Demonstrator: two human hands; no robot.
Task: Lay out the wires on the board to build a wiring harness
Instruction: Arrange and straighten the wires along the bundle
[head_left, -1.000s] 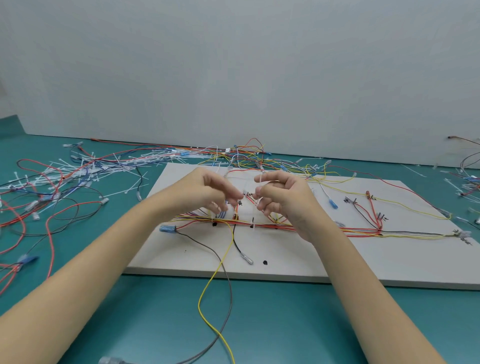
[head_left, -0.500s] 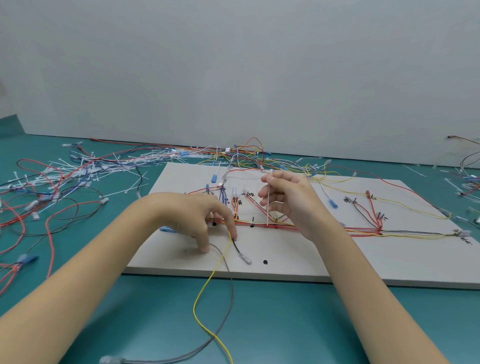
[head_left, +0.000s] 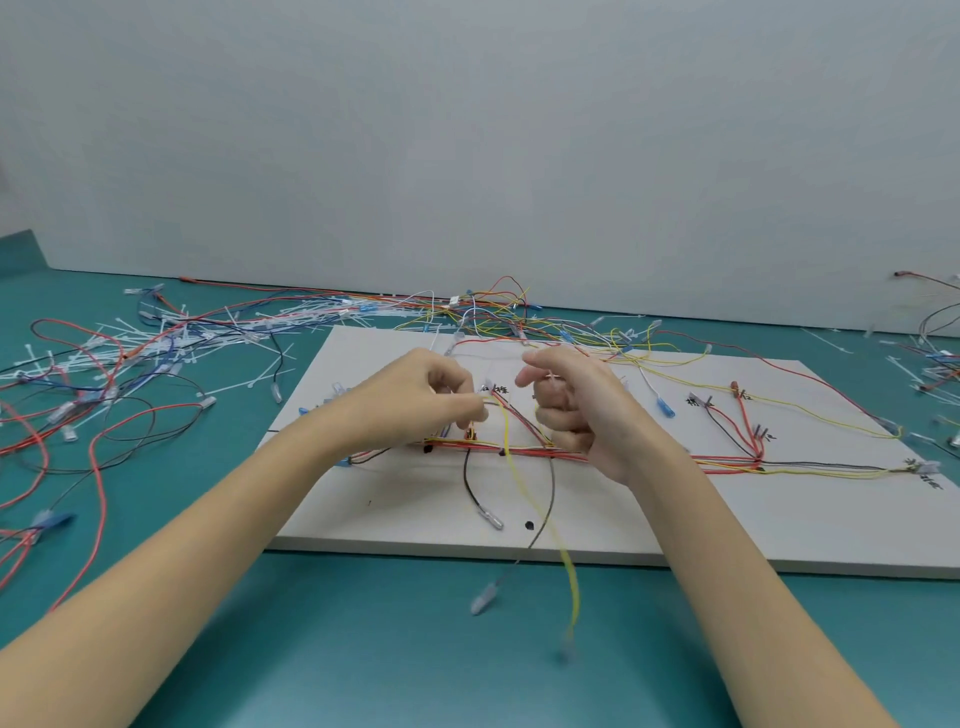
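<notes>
Two bare hands raised over the middle of a white board (head_left: 779, 525) lying on a teal table (head_left: 363, 649).

Left hand (head_left: 415, 405): fingers curled, pinching the upper end of a yellow wire (head_left: 524, 488) at about the fingertips. Wire hanging from the pinch, crossing the board's near edge and ending blurred above the table. A grey wire (head_left: 543, 519) hanging beside it, its clear-capped end also blurred off the board; cannot tell which hand holds its top.

Right hand (head_left: 576, 410): fingers curled, thumb and forefinger close together near the top; something thin and pale seems pinched there, but too small to be sure. Cannot tell whether grasping.

On the board: a bundle of red, orange and yellow wires (head_left: 649, 460) running left to right across the middle, passing under both hands, with branches rising to the right at pegs with black handwritten labels. A short black wire (head_left: 475, 493) dropping from the bundle toward the near edge, ending in a clear cap. A black dot (head_left: 529, 525) just beside that cap.

Left of the board and along its far edge: a loose tangle of spare wires (head_left: 104, 415) and white cable ties (head_left: 171, 343) on the table. More strands at the far right edge.
</notes>
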